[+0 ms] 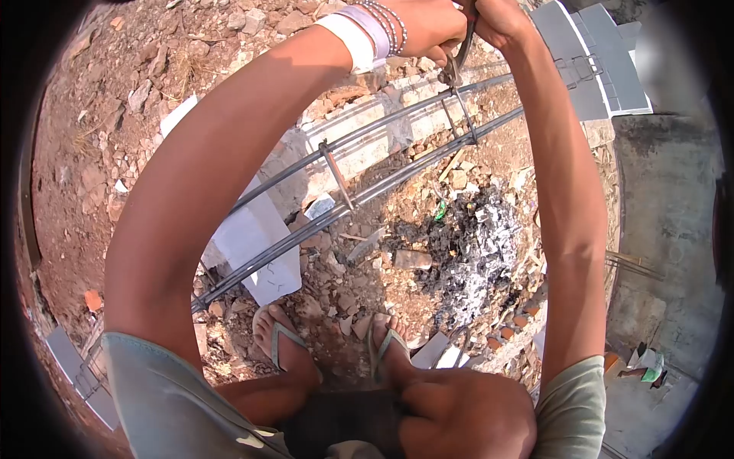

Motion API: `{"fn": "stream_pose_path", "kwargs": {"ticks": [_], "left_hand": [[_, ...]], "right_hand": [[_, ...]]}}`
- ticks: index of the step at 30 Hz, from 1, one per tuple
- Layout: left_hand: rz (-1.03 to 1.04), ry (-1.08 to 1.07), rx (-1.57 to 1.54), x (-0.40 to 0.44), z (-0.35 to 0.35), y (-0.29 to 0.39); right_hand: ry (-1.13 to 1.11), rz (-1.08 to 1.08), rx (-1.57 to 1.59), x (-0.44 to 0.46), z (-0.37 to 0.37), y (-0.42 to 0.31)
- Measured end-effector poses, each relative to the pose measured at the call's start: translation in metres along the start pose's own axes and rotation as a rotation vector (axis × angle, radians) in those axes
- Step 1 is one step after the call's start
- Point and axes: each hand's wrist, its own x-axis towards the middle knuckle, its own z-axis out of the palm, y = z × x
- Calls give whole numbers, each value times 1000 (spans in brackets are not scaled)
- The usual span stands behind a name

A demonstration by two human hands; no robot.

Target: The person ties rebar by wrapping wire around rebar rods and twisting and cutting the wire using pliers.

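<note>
At the top edge, my left hand (432,29), with beaded bracelets and a white band at its wrist, is closed around a handle of dark metal pincers (456,67). My right hand (503,21) is closed beside it, on the upper part of the same pincers; the frame edge cuts off some of its fingers. The pincer jaws point down at the corner of a stirrup (463,115) on a long cage of steel rebar (397,177). Another stirrup (336,176) crosses the bars further left. Any tie wire in the jaws is too small to make out.
The rebar runs diagonally above my sandalled feet (283,336). Around it lie rubble, white board pieces (264,245) and a patch of ash (485,264). Grey panels (581,57) stand at the upper right, beside a concrete surface (665,199).
</note>
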Motion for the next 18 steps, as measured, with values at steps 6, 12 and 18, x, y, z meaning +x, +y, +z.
{"fn": "stream_pose_path", "kwargs": {"ticks": [6, 12, 18], "left_hand": [[137, 158, 83, -23, -1, 21], [247, 596, 150, -55, 19, 29], [-11, 338, -320, 2, 51, 12]], "right_hand": [[163, -80, -160, 8, 23, 8], [75, 28, 50, 12, 33, -2], [92, 42, -123, 0, 50, -30]]}}
